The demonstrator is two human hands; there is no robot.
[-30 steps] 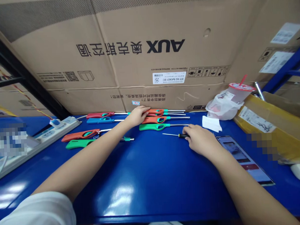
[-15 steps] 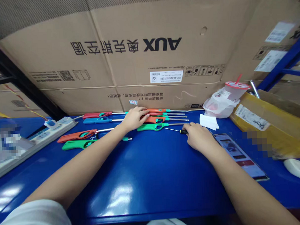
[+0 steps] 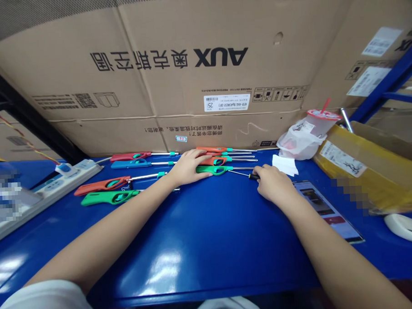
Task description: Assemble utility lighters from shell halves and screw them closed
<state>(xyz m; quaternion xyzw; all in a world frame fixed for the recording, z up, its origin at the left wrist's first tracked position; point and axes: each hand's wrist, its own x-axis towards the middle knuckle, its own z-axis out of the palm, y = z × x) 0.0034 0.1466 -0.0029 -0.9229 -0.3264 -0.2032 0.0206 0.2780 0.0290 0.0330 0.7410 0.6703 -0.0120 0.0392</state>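
On a blue table lie several long-nosed lighters in red, green and blue. My left hand rests on the handle end of a green lighter, fingers curled over it, with orange lighters just behind. My right hand is closed on a thin screwdriver with a black handle; its metal shaft points left toward the green lighter's middle.
Big cardboard boxes wall the back. A power strip lies at left with more lighters. At right are a phone, white paper, a bagged cup, a yellow carton and a tape roll.
My left hand slid from the orange lighters down onto the green lighter. My right hand lifted the screwdriver and swung its tip toward that lighter.
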